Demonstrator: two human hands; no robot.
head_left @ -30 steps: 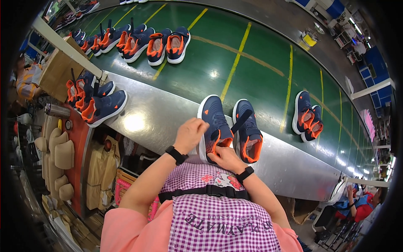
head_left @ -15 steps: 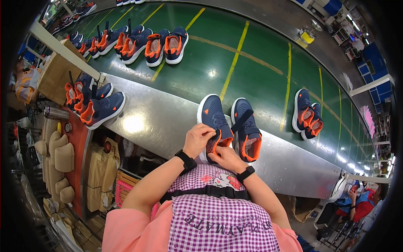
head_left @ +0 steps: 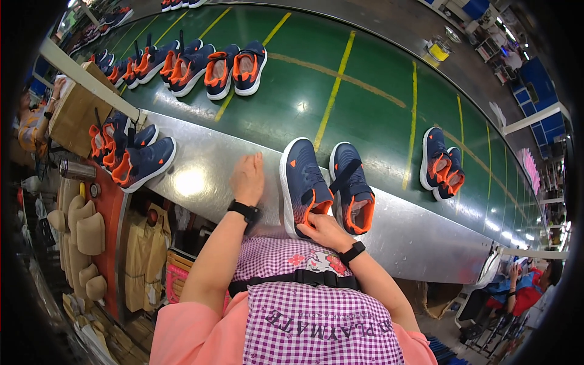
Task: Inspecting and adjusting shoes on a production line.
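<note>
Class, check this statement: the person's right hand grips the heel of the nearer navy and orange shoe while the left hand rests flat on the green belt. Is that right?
Not quite. The left hand rests on the metal ledge, not the green belt, as the head view shows. The right hand does grip the heel of the navy and orange shoe.

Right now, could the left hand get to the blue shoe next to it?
Probably yes. The left hand rests flat on the metal ledge, just left of the nearer blue shoe, with nothing between them. The right hand already grips that shoe's heel.
</note>
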